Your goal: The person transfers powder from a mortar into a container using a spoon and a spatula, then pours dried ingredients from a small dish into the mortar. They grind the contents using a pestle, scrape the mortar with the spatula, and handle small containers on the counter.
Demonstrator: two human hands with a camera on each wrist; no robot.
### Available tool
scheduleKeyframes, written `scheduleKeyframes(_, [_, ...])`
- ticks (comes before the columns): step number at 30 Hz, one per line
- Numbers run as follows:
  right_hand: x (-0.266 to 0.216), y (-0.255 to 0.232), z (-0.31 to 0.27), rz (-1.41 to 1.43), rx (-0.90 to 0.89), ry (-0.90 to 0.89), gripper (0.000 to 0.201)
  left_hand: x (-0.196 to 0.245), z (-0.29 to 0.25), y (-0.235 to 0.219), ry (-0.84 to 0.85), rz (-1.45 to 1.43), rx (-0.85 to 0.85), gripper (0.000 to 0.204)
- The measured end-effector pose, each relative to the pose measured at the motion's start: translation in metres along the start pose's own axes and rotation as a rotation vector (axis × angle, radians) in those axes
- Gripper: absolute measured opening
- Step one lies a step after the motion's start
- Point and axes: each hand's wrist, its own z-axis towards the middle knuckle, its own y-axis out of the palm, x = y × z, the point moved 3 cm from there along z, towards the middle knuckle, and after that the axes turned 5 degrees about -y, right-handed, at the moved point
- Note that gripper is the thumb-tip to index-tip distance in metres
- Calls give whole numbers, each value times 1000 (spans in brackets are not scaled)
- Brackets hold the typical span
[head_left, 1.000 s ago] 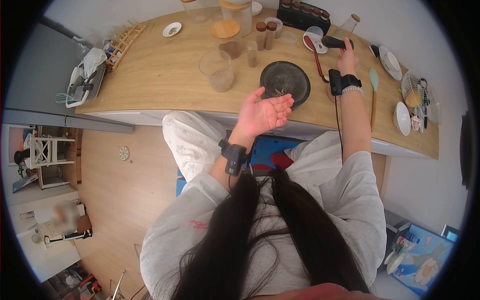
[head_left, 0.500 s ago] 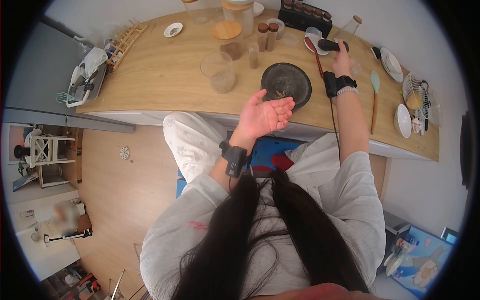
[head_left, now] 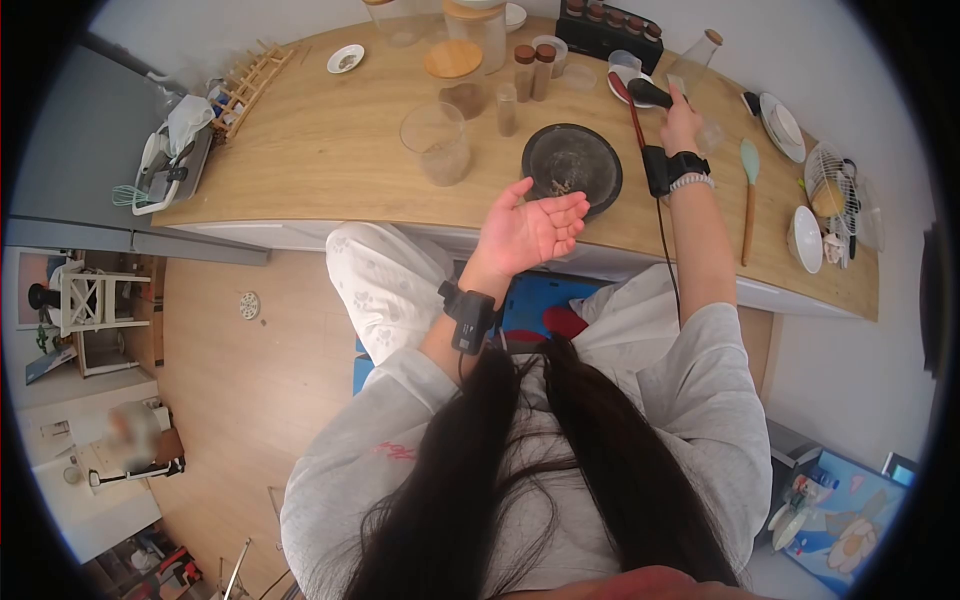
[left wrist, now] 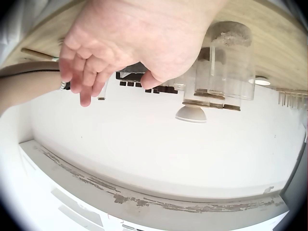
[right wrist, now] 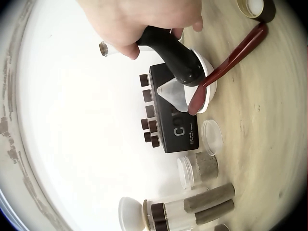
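The right hand point(head_left: 683, 128) holds the black pestle point(head_left: 650, 93). Its fingers are bent around the thin end. The fat, round end points at the white dish point(right wrist: 211, 89), close to the red spoon point(right wrist: 233, 57). I cannot tell if the round end touches the dish. The spoon lies across the edge of the dish.

The left hand point(head_left: 530, 235) is palm up and holds nothing. Its fingers are side by side and a little bent, and the thumb sticks out away from them. This hand is at the near side of the black bowl point(head_left: 572, 150). The bowl sits on the tabletop point(head_left: 300, 150), near its front edge, with some small bits point(head_left: 560, 187) in the bottom.

To the left of the bowl are a small jar point(head_left: 507, 112) and a big clear cup point(head_left: 436, 150) with some stuff inside. Farther back stand two jars with brown tops point(head_left: 533, 75), side by side. The black rack point(right wrist: 175, 115) is behind the dish and has little jars in it. To the right of the right arm, the green spatula point(head_left: 750, 190) lies on the tabletop, and the white bowl point(head_left: 805, 240) is just past it.
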Motion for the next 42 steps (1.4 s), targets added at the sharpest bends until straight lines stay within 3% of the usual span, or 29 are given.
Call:
scheduleKeyframes(4, [19, -10, 15, -158, -87, -60, 35, -1, 0, 0, 3, -14, 12, 62])
scheduleKeyframes(19, [2, 2, -28, -546, -163, -298, 49, -3, 0, 2, 20, -5, 42, 64])
scheduleKeyframes(42, [26, -15, -17, -504, -186, -137, 42, -2, 1, 2, 24, -6, 47, 64])
